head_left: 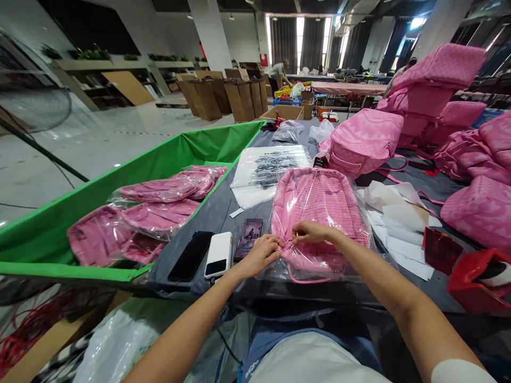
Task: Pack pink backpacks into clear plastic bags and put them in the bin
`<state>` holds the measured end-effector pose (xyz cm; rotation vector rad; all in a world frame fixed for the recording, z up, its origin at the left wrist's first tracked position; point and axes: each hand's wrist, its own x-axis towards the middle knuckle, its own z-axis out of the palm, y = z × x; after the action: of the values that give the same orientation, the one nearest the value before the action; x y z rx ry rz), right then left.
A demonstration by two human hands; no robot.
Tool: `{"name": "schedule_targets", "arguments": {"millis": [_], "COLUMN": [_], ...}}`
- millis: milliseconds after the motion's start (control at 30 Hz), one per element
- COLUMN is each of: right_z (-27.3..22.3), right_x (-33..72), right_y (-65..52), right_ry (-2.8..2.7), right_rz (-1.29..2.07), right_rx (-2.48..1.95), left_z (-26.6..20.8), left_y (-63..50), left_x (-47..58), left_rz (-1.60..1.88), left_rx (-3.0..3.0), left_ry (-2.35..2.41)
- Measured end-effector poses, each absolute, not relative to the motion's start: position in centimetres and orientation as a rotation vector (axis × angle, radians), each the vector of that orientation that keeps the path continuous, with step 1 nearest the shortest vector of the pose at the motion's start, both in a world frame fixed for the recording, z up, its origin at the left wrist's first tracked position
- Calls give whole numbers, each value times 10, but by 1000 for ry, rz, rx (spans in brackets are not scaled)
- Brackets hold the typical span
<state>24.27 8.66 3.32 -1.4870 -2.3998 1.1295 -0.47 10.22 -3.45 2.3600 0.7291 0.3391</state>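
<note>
Backpack [323, 207] in plastic [366, 226], pinched by left hand [261, 254] and right hand [312, 232] (power bank [219, 252] left, papers [401, 229] right).

Pink backpack [325, 199] lying flat inside clear plastic bag [365, 234].

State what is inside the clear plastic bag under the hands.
Inside the clear plastic bag is a pink backpack; its underside and any contents are hidden. The left hand and right hand cover part of it.
</note>
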Motion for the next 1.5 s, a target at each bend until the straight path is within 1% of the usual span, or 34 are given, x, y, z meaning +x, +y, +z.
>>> {"name": "schedule_targets", "arguments": {"millis": [167, 267, 367, 433, 533, 600, 667, 733, 833, 933, 1000, 1133, 1233, 1333, 1400, 1467, 1500], "right_z": [51, 55, 59, 66, 80, 86, 86, 82, 75, 68, 62, 49, 44, 45, 45, 40, 36], "right_x": [231, 229, 231, 233, 235, 233, 228, 220, 206, 196, 194, 200, 209, 217, 221, 223, 224], "right_y": [68, 53, 34, 22, 13, 17, 28, 40, 56, 67, 73, 79, 82, 82, 76, 63, 53], "right_ry": [-2685, -2793, -2788, -2648, -2440, -2447, -2562, -2730, -2964, -3074, -3076, -2928, -2730, -2606, -2536, -2490, -2502], "right_rz": [441, 187, 27, 110, 495, 738, 833, 794, 627, 492, 512, 739, 734, 591, 404, 182, 112], "right_rx": [-1570, -1552, -1334, -1151, -991, -956, -1030, -1163, -1347, -1525, -1609, -1687, -1858, -2026, -2096, -2009, -1871], "left_z": [-35, -39, -42, -42, -40, -39, -38, -38, -37, -38, -39, -42, -43, -43, -44, -44, -45], "left_y": [102, 101, 100, 99, 97, 97, 97, 97, 98, 98, 98, 97, 97, 98, 98, 99, 99], "left_x": [-2, -1, 0, 0, -1, -1, -1, -1, 0, 0, 0, -1, -2, -2, -2, -2, -2], "left_rz": [316, 308, 333, 350, 350, 347, 346, 347, 349, 347, 348, 362, 376, 384, 356, 334, 335], "left_rx": [2384, 2391, 2400, 2396, 2373, 2359, 2348, 2343, 2354, 2356, 2355, 2346, 2337, 2344, 2344, 2341, 2342], "left_ry": [775, 797, 787, 788, 786, 782, 777, 766, 744, 749, 750, 760, 753, 754, 767, 776, 779]}}
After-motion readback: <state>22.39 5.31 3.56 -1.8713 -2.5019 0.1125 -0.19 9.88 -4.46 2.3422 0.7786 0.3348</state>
